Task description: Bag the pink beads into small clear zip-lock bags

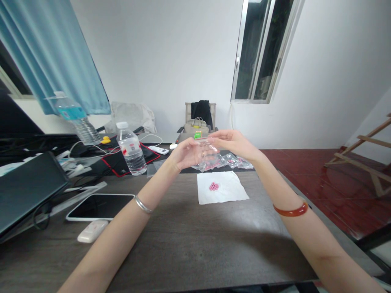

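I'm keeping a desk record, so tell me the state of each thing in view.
Left hand: pinching
Right hand: pinching
Clear plastic bag: held between them, opening unclear
Rectangular white paper: spread flat
Small round pink beads: clustered on paper
Clear plastic bottle with red-and-white label: capped
Clear plastic bottle with blue label: capped
White-framed rectangular tablet: screen dark
Black cloth: draped over pale-framed chair

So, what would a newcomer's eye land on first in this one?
Probably the small cluster of pink pieces, bright against the white sheet on the table. Just above them in the picture, the left hand and right hand hold clear plastic between them. The blue curtain stands out at upper left.
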The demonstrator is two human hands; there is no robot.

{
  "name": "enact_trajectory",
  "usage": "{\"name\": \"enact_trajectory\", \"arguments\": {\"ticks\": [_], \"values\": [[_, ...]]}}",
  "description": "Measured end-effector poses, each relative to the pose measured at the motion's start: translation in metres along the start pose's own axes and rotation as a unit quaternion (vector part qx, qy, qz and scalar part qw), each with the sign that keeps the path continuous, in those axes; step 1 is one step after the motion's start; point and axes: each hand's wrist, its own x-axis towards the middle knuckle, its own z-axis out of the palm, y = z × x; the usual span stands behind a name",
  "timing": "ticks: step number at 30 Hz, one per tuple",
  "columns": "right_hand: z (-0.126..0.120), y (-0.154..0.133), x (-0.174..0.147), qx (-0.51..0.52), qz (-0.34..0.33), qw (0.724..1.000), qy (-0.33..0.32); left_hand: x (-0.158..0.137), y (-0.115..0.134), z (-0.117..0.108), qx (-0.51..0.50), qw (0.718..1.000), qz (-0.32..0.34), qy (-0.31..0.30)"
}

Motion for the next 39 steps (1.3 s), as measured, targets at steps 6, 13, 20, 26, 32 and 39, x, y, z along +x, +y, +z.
{"name": "enact_trajectory", "arguments": {"ticks": [6,13,20,26,32,39], "values": [[-0.001,-0.004,-0.003,-0.062,0.002,0.998,-0.003,0.0,0.007,0.012,0.028,0.999,-0.037,0.004],[-0.005,0.003,0.002,-0.032,-0.019,0.996,0.08,0.007,0.004,0.024,0.193,0.969,0.037,0.149],[-0.014,0.011,0.005,-0.056,0.031,0.992,0.111,0.006,0.005,0.009,0.221,0.918,0.158,0.288],[-0.019,0.013,0.003,-0.024,0.06,0.998,0.013,0.005,0.008,0.01,0.215,0.919,0.161,0.29],[-0.023,0.009,0.002,0.006,0.078,0.997,0.006,0.007,0.002,0.007,0.24,0.911,0.182,0.281],[-0.006,0.053,-0.004,0.063,0.107,0.987,0.102,0.003,-0.041,-0.001,0.213,0.94,0.076,0.256]]}}
